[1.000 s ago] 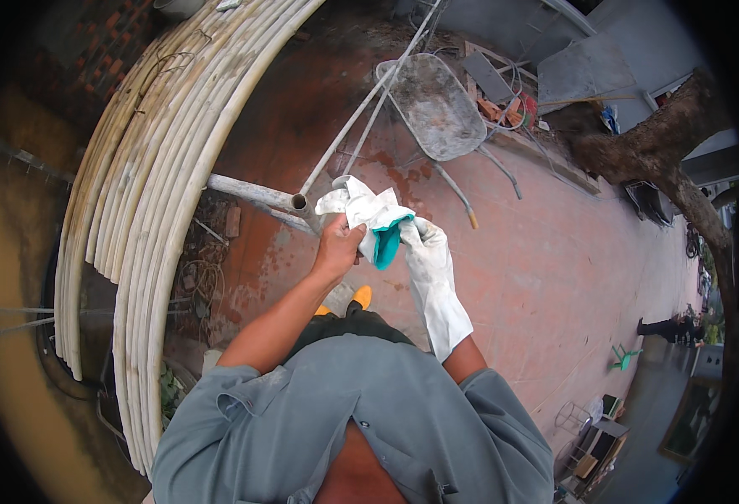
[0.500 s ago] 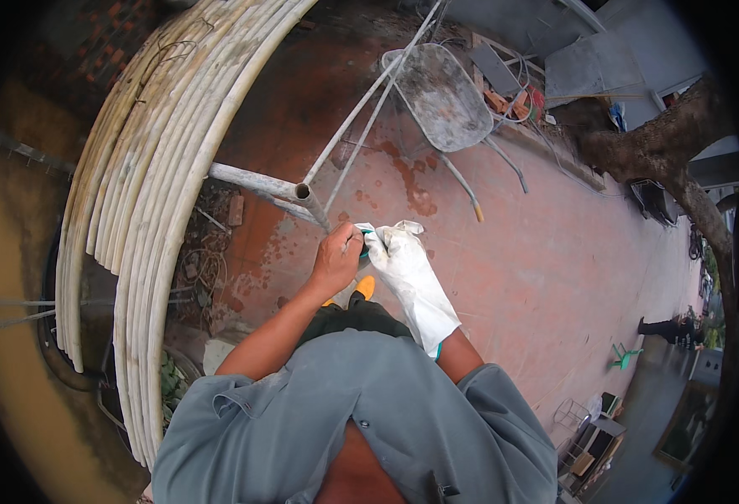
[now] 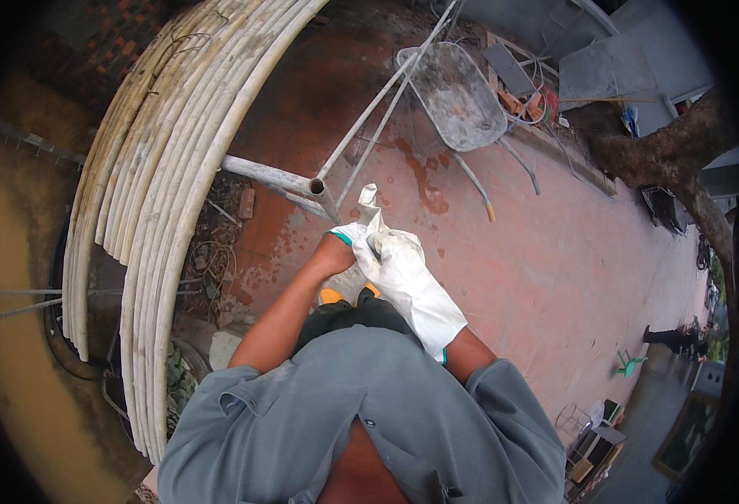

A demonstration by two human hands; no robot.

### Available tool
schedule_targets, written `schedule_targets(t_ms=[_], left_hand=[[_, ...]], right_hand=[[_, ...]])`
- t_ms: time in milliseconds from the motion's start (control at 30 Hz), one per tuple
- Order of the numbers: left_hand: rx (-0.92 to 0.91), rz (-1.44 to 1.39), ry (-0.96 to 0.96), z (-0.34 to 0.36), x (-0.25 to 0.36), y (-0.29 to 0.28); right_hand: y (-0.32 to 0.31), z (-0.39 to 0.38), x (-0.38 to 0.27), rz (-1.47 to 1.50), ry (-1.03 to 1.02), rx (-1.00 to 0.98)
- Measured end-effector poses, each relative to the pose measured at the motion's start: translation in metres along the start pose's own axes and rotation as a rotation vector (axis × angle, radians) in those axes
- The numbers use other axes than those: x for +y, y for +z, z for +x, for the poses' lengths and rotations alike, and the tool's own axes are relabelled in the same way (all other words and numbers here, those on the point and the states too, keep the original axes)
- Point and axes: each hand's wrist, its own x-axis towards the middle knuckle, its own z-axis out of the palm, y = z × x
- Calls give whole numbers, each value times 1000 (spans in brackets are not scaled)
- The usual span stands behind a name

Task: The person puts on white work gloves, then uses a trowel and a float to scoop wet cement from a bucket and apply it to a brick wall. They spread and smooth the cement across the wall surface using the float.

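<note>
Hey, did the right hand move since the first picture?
Yes: against the open end of the grey pipe, the gloved right hand has moved left, closer to it.

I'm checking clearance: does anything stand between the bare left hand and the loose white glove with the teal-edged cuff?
Nothing visible does: the bare left hand meets the loose white glove at its teal-edged cuff, fingers hidden inside or behind it. The right hand, in another white glove, holds it from the other side.
</note>
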Motion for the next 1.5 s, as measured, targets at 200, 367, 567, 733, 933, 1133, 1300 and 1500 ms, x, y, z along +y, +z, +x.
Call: schedule_targets(t_ms=[200,367,567,733,933,1133,1300,1500], left_hand=[[-9,-345,-389,5,47,-28],[-9,-925,-361,9,65,-8],[180,-1214,-287,15,37,-13],[154,-1521,-61,12,16,-20],[-252,-1369,-203,-4,-9,-9],[-96,-1480,-214,-13,-2,15],[53,-1412,-298,1,1,16],[-97,-1281,-458,-6,-7,14]], right_hand=[[-9,-9,-17,-212,145,-322],[26,10,14,-229,147,-239],[34,21,16,-319,142,-325],[24,25,-4,-252,71,-396],[25,11,16,-174,-23,-526],[41,-18,42,-104,-123,-526],[41,-16,48,-87,-142,-546],[44,-13,44,-74,-180,-553]])
